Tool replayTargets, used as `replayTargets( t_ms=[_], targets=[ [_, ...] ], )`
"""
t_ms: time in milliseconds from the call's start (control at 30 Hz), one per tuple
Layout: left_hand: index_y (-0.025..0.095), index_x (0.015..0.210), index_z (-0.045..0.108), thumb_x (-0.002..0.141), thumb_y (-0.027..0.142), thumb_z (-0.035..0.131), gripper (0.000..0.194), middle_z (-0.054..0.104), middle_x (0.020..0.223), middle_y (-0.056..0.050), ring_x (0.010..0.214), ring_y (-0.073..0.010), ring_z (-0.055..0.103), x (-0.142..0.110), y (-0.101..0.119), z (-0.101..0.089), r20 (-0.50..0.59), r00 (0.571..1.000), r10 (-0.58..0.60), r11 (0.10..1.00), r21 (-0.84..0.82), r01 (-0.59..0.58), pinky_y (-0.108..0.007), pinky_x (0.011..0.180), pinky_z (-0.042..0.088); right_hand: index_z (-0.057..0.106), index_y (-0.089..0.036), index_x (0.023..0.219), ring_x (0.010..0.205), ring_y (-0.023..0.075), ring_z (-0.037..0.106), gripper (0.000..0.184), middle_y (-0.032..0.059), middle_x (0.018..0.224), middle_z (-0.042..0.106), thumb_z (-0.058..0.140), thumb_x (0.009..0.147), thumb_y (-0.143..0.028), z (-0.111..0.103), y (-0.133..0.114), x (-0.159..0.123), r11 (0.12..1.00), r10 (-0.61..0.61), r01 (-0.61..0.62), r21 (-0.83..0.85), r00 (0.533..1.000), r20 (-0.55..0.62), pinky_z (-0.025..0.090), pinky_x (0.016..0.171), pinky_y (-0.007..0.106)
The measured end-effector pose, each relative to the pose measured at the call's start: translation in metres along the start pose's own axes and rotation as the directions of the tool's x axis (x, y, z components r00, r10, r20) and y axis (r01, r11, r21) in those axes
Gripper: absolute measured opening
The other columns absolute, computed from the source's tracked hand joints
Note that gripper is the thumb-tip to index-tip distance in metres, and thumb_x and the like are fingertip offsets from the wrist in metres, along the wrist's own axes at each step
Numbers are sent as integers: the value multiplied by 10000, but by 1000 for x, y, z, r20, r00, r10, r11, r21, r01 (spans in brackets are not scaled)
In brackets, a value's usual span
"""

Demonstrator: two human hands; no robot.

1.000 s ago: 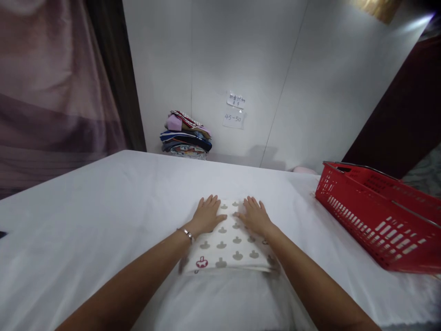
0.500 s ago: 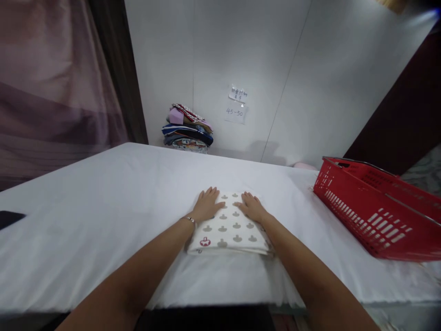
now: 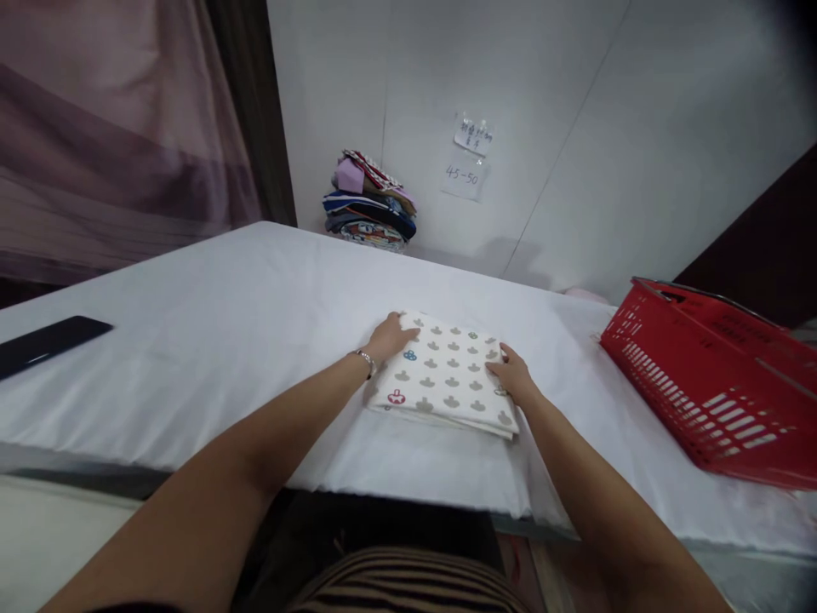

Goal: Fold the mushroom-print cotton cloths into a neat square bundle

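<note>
A folded white cloth (image 3: 450, 375) printed with grey mushroom shapes, plus a few red, blue and green ones, lies flat on the white-covered table. My left hand (image 3: 389, 338), with a bracelet at the wrist, grips its left edge near the far corner. The thumb rests on top and the other fingers curl round the side. At the right edge, my right hand (image 3: 514, 377) holds the cloth the same way, thumb over the print. The fingers under the cloth are partly hidden.
A red plastic basket (image 3: 702, 383) stands on the table (image 3: 255, 323) at the right. A dark flat phone-like object (image 3: 51, 340) lies at the left. Several folded fabrics form a stack (image 3: 370, 204) by the wall, near paper labels (image 3: 465, 180). A pink curtain (image 3: 115, 128) hangs at the left.
My hands have gone from lying flat on top of the cloth to holding its left and right edges, further apart. More of the print shows. The camera view has shifted and tilted downward.
</note>
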State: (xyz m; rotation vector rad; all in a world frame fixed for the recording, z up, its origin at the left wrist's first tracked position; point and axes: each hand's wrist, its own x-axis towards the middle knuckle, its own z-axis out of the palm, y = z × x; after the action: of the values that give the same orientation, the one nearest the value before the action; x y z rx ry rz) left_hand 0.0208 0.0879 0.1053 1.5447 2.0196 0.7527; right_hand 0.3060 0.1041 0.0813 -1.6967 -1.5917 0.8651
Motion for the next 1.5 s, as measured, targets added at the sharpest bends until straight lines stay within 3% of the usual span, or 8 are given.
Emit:
replayTargets(
  t_ms=[233,433,500,633,767,1067,1333,1500],
  targets=[
    [123,1233,436,765,473,570,600,552,1221,-195,1091,-323,537,37,-1,-19,-23,999,-22,1000,8,22,-370,868,412,352,-125,1383,1062,230,568,706,139,1306,500,557,732,-305,15,-15,40,998,-64,64,-7,996,-68,468,883,330],
    [183,1284,425,822,533,456,580,445,1365,-108,1197,-250,464,3,-25,-18,-14,994,105,994,-14,-105,-321,967,374,528,-132,1243,1056,227,564,531,125,1191,591,475,805,-428,-5,2,18,991,-125,129,28,986,-107,451,905,359],
    [207,1299,421,824,557,444,590,380,1418,-74,1276,-235,371,-21,-34,-20,-69,952,299,954,18,-299,-329,1036,315,581,-155,1164,1019,226,572,454,106,1158,607,473,805,-411,-17,11,-3,966,-251,257,37,960,-124,455,891,379],
    [258,1247,482,835,528,470,492,362,1434,-25,1311,-215,313,-59,-49,-22,44,791,611,778,152,-610,-374,1078,268,619,-212,1084,1045,227,540,330,85,1156,587,490,802,-322,-34,24,-47,824,-562,560,-89,827,4,462,875,388],
    [263,1205,527,870,435,437,387,466,1360,-35,1278,-223,366,-63,-57,-15,64,720,691,692,228,-684,-414,1049,307,558,-244,1198,1120,245,482,393,92,1197,549,479,813,-246,-33,26,-68,670,-639,679,-298,733,235,412,947,431],
    [226,1213,530,881,315,397,368,531,1299,-38,1249,-205,406,-57,-62,-10,63,686,725,651,265,-712,-406,1028,339,531,-253,1220,1129,223,474,420,76,1218,521,464,808,-203,-37,18,-70,661,-614,670,-338,741,270,422,945,383],
    [254,1202,530,873,378,418,369,541,1287,-23,1240,-219,417,-58,-60,-12,57,696,715,666,246,-704,-417,1024,346,523,-261,1249,857,174,588,423,53,1081,592,399,845,-234,-36,21,-70,726,-493,564,-395,826,273,470,778,297],
    [263,1216,515,882,375,399,371,530,1299,-11,1252,-215,403,-57,-61,-12,81,710,700,671,265,-692,-420,1031,338,578,-271,1194,876,182,600,394,33,975,645,317,899,-267,-32,17,-66,745,-494,532,-403,845,204,461,787,295]
  ],
)
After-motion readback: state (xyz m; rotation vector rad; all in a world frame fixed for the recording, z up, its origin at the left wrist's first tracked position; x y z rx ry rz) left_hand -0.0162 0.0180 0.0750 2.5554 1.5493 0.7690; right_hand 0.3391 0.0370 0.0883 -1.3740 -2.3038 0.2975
